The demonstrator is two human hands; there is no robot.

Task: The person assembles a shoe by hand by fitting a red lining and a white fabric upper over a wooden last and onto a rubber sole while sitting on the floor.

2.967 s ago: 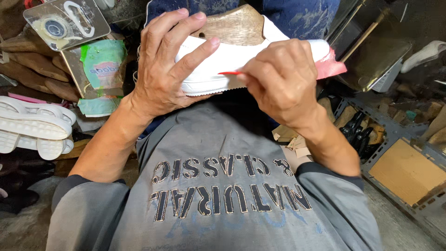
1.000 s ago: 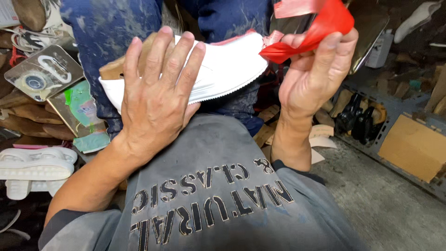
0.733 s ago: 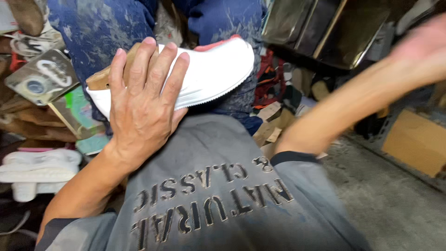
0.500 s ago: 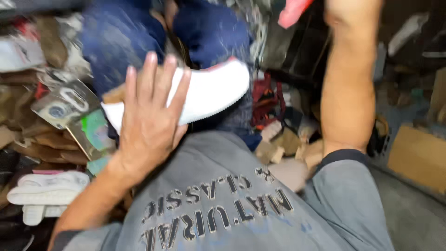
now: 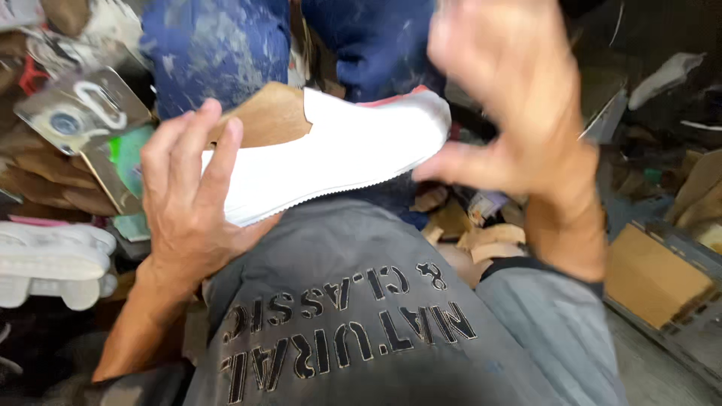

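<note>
White shoe (image 5: pixel 338 154) in left hand (image 5: pixel 188 203), right hand (image 5: pixel 511 98) open

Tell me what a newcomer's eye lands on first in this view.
First comes the white shoe in the middle of the view, with a tan wooden form showing at its opening, gripped at the heel end by the left hand. Next is the right hand, blurred, open and empty, just right of the shoe's toe. At the left edge lie pale shoe soles.
</note>
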